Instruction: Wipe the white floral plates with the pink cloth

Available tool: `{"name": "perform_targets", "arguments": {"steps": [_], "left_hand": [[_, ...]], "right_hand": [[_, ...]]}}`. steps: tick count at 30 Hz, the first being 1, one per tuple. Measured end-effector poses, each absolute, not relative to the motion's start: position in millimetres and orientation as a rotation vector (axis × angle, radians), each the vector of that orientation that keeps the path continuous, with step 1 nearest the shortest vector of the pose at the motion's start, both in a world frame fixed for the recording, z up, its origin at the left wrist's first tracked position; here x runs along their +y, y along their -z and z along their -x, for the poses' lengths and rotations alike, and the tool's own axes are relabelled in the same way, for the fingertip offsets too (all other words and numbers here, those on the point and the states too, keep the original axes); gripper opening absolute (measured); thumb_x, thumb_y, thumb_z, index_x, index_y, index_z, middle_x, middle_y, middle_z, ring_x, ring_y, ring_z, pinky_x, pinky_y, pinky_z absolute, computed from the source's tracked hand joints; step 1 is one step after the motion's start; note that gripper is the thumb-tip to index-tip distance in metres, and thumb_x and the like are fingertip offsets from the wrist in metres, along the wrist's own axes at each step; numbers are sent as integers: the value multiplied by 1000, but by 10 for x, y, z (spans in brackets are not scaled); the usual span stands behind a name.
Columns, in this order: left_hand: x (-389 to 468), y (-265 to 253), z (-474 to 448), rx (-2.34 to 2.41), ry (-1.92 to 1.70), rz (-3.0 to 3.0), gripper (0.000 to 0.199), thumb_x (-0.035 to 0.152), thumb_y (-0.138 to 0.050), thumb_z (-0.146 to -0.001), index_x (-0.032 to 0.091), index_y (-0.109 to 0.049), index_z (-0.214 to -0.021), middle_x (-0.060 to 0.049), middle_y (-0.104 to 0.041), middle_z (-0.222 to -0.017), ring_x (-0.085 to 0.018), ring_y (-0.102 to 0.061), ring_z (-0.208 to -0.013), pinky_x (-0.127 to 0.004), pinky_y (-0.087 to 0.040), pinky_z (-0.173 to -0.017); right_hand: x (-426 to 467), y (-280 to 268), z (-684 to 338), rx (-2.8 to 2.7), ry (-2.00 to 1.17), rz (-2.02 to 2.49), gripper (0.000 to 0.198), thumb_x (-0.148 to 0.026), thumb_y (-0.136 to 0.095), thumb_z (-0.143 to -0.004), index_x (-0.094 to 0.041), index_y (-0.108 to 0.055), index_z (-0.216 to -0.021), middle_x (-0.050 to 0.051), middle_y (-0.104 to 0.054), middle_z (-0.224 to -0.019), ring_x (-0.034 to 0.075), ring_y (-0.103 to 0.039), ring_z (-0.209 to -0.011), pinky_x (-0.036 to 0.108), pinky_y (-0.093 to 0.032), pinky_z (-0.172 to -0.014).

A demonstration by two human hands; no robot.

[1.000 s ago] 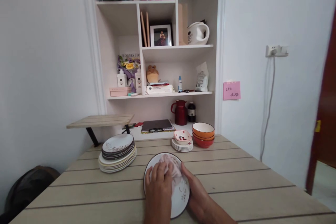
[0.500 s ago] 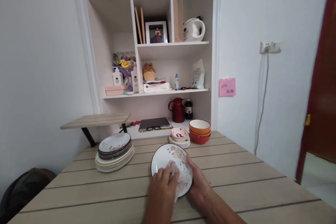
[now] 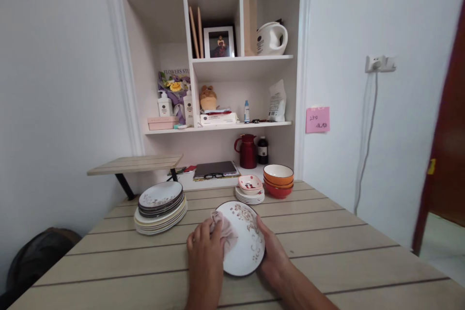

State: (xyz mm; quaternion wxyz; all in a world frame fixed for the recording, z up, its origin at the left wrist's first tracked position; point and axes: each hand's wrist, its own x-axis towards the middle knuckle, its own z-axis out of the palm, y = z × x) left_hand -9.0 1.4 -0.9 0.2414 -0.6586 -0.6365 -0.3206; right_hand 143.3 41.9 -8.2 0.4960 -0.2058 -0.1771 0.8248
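Table (image 3: pixel 327 247): gap between stack (image 3: pixel 162 194) and plate (image 3: pixel 244 254). Left hand (image 3: pixel 206 247) clutches cloth (image 3: pixel 227 232), left rim; right hand (image 3: pixel 274 254) grips right rim.

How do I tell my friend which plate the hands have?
Find the big white shelves, then the wooden table before them. Near the table's front middle is a round white plate with a dark rim and brown flowers. The stack on the left has a lookalike on top, but only this one is in the right hand, the left hand holding a pink cloth to it.
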Motion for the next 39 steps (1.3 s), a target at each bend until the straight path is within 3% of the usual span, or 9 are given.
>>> {"name": "perform_targets", "arguments": {"steps": [9,14,20,27,39], "left_hand": [[-24,201,-162,-1308,839,2150,39,16,-67,-76,29,-62,-112,-1,-64,-104,-17,-57,-86,-28,-48,-72],[6,176,-106,-1390,913,2131,39,14,-65,-78,35,-63,-110,1,-64,-107,-17,-57,-94,-30,-48,-79],[42,54,46,-1660,906,1857,46,9,-58,-82,39,-60,-117,-2,-62,-114,-20,-56,-103,-41,-42,-90],[-19,28,2,-1780,810,1852,44,9,-54,-84,36,-60,-119,-5,-63,-110,-22,-57,-101,-37,-45,-81],[17,251,-130,-1423,769,2095,43,11,-62,-79,33,-60,-116,0,-64,-116,-19,-58,-95,-33,-49,-81]], "right_hand": [[468,39,-1519,-401,-1962,467,52,-50,-53,-85,-7,-62,-114,15,-74,-95,27,-67,-99,41,-45,-95],[354,29,-1422,-519,-2076,428,55,-50,-56,-83,-7,-61,-117,14,-73,-100,26,-67,-98,39,-45,-95],[281,35,-1329,-556,-2062,533,58,-50,-60,-81,-8,-59,-121,15,-73,-101,26,-67,-98,39,-45,-94],[413,53,-1455,-418,-1966,543,54,-49,-58,-82,-11,-59,-120,12,-74,-99,25,-68,-95,40,-46,-93],[346,26,-1437,-508,-2034,527,52,-48,-56,-83,-7,-62,-114,14,-74,-98,24,-68,-96,36,-46,-93]]}}
